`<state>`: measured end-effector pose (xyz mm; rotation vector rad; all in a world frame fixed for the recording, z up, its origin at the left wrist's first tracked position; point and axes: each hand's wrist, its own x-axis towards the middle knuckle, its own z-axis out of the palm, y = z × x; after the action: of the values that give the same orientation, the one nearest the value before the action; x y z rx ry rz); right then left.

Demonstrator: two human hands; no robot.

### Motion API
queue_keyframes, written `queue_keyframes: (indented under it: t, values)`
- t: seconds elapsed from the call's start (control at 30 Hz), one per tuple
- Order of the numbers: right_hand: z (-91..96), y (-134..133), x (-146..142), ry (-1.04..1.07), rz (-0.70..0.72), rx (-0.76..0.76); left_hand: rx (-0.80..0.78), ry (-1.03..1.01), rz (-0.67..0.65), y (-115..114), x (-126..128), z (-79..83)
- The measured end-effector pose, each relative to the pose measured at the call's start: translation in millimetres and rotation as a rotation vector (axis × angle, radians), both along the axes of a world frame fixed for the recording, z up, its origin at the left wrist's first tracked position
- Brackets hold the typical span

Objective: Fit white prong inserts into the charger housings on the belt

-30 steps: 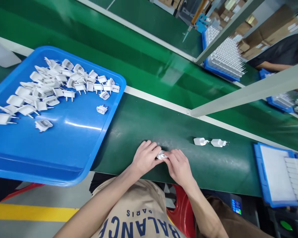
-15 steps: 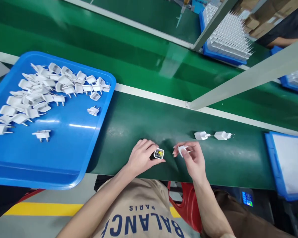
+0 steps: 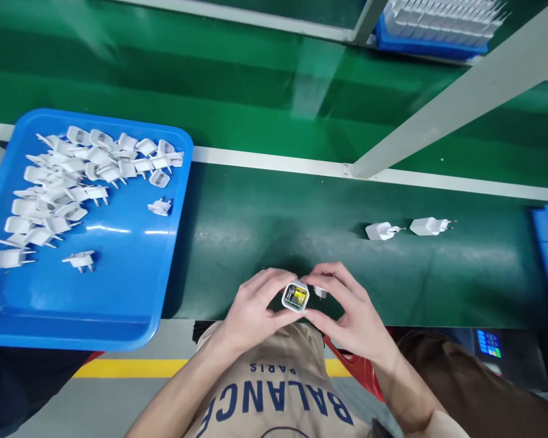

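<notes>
L hand [image 3: 259, 306] is gripping the shell [image 3: 296, 296], fingers closed round its side, thumb along the near edge; shell is sitting btwn both hands near the bench's [image 3: 265, 219] front edge, its hollow end facing the camera w/ a yellow part [image 3: 300, 295] showing inside; R hand [image 3: 347, 304] is curving in opposite, thumb & index well spread, tips meeting the shell's edge; a white cap [image 3: 320, 292] is peeking out under its fingers, can't tell if gripped; two plugs [image 3: 380, 231] are lying farther R, pins pointing R; blue tray [image 3: 132, 292] is holding heaped caps [image 3: 73, 165] on the L.
</notes>
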<state>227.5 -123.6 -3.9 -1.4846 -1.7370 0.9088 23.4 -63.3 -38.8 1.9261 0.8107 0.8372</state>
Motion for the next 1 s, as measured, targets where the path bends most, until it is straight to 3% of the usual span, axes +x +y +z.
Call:
queue_keyframes:
  t: [0.23, 0.43, 0.53, 0.63, 0.87, 1.0]
  values:
    - [-2.2, -4.1, 2.3, 0.108, 0.019, -0.056, 0.084, 0.067, 0.054, -5.5, 2.6, 16.5]
    - [-31.4, -9.1, 9.9, 0.23, -0.207, -0.056, 0.117, 0.064, 0.042, -10.8, 3.6, 24.3]
    - [-39.7, -12.2, 11.2, 0.229, -0.246, -0.047, 0.114, 0.082, 0.038, -14.2, 2.5, 28.4]
    - [-43.4, -14.5, 11.7, 0.086, -0.267, -0.01, 0.11, 0.109, 0.023, -15.7, 0.8, 32.7]
    - [-68.3, -1.2, 20.3, -0.539, -0.228, 0.21, 0.143, 0.123, 0.022, -16.1, -2.5, 37.5]
    - [-69.9, 1.7, 25.6, -0.628, -0.232, 0.247, 0.126, 0.134, 0.012, -15.9, -4.8, 35.4]
